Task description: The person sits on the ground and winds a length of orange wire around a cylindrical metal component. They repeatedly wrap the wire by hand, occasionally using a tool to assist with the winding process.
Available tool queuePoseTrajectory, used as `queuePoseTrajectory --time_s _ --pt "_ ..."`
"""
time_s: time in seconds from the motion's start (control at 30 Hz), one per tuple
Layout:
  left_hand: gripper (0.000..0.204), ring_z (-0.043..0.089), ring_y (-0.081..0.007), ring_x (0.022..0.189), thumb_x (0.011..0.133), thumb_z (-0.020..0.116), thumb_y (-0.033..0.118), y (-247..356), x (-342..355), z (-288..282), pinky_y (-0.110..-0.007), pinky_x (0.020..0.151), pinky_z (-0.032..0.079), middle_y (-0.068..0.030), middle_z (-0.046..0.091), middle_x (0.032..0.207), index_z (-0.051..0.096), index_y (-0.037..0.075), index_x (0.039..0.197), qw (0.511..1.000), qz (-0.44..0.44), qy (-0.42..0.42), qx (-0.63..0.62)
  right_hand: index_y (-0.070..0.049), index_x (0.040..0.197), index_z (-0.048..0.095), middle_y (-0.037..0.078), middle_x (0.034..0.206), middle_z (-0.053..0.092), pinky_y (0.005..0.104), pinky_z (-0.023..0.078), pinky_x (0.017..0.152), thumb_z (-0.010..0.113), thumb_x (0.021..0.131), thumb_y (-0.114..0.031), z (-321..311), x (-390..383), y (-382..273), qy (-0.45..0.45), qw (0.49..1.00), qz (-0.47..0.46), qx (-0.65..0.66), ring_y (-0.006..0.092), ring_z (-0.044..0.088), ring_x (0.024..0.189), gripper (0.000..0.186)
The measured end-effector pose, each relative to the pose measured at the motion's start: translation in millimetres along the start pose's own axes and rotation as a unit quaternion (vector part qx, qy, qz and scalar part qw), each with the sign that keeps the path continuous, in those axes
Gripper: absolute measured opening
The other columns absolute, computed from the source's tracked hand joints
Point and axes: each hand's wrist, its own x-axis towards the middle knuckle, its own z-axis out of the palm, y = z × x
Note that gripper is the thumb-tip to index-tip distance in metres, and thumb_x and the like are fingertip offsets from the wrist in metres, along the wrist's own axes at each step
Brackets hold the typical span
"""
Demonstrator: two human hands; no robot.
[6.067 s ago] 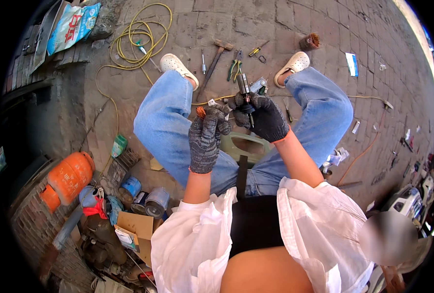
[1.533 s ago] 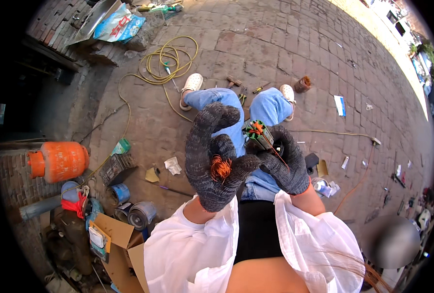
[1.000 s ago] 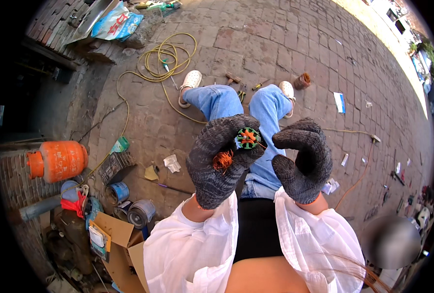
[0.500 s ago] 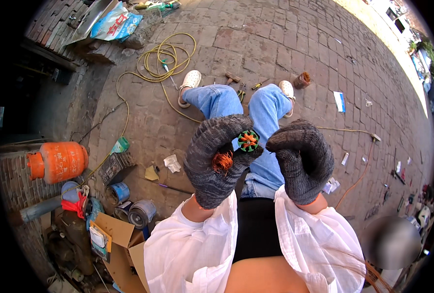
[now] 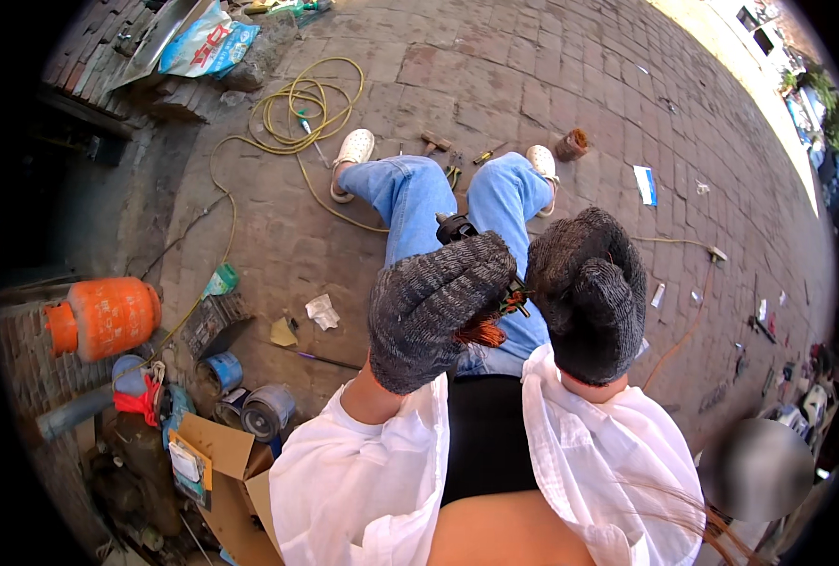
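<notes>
Rotor (image 5: 454, 228), black-ended and apparently wire-wound, sat within the left hand (image 5: 438, 307), above the person's lap. Its black end stuck out past the far side of the glove; the green-edged end, with orange wire among it, faced the right hand (image 5: 589, 297).

Hands: left wrapped round the rotor's body, a tangled bundle of orange wire (image 5: 481, 332) bulging from under its fingers. Right curled, fingers bent inward, just beside the wired end; could not tell whether it pinched a strand.

Progress (judged): partial. The bundle was loose wire, presumably already off the rotor; wire visible at the green end suggested some remained. Amount left in the body could not be read, glove covering it. Hammer (image 5: 435, 142) and screwdriver (image 5: 483, 158) lay on the brick ground beyond the knees, out of hand.
</notes>
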Motion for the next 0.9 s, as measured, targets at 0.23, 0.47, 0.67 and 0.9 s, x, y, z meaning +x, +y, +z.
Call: queuePoseTrajectory --time_s 0.23,0.47,0.67,0.9 --pt "0.046 0.062 -0.0284 0.097 0.065 0.069 0.003 -4 2 0 -0.035 0.082 0.05 -0.0147 0.061 0.112 0.062 0.003 0.111 0.997 -0.002 -0.018 -0.071 0.002 0.109 0.053 0.014 0.099 0.058 0.033 0.047 0.076 0.061 0.082 -0.016 -9 7 6 0.032 0.998 0.025 0.05 0.022 0.057 0.089 0.034" --pt "0.045 0.063 -0.0252 0.096 0.071 0.068 -0.003 1 7 3 -0.033 0.081 0.05 -0.017 0.06 0.112 0.057 0.001 0.115 0.974 -0.087 -0.05 -0.203 -0.001 0.1 0.055 0.008 0.091 0.059 0.0256 0.049 0.069 0.059 0.085 -0.016 -12 23 9 0.014 0.997 -0.069 -0.019 0.0151 0.058 0.081 0.022" --pt "0.036 0.05 -0.0058 0.054 0.085 0.061 0.007 -13 -2 12 -0.017 0.04 0.034 -0.0158 0.059 0.112 0.051 0.001 0.119 0.65 -0.318 0.239 -0.647 -0.003 0.093 0.053 0.005 0.079 0.052 0.0227 0.039 0.058 0.055 0.085 -0.02 -15 33 14 0.094 0.993 -0.032 0.07 0.0137 0.047 0.065 0.019" --pt "0.028 0.052 -0.006 0.057 0.083 0.064 0.008 -28 -4 21 -0.018 0.049 0.04 -0.0062 0.063 0.096 0.058 0.005 0.11 0.799 -0.375 0.221 -0.414 -0.004 0.09 0.048 0.004 0.072 0.046 0.0258 0.039 0.053 0.054 0.084 -0.021 -9 20 3 -0.025 0.989 -0.112 0.092 0.0132 0.041 0.055 0.019"
